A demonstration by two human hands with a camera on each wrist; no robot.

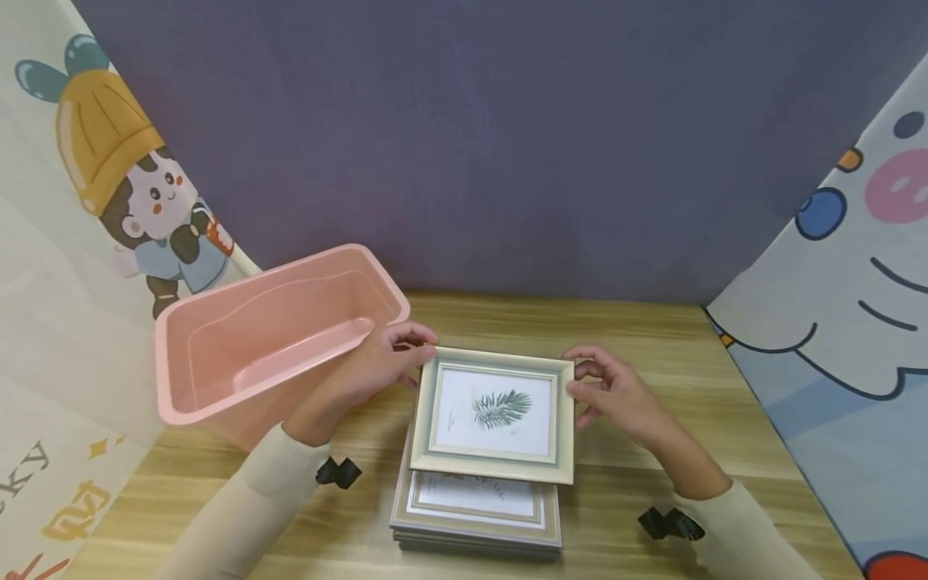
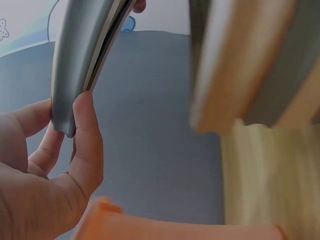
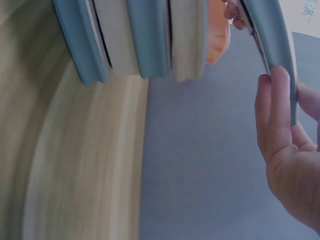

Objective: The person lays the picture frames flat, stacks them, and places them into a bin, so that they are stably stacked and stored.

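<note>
A cream picture frame with a green leaf print is held up by both hands above a stack of picture frames. My left hand pinches its left edge, thumb on the front. On the opposite edge my right hand grips it the same way. Both wrist views show a gap between the lifted picture frame and the stack. The top picture frame of the stack is gold-brown with a white mat, largely hidden under the raised one.
A pink plastic bin stands at the left, open side up, beside my left forearm. The wooden table meets a dark grey-blue wall at the back. Cartoon-printed curtains hang along both sides.
</note>
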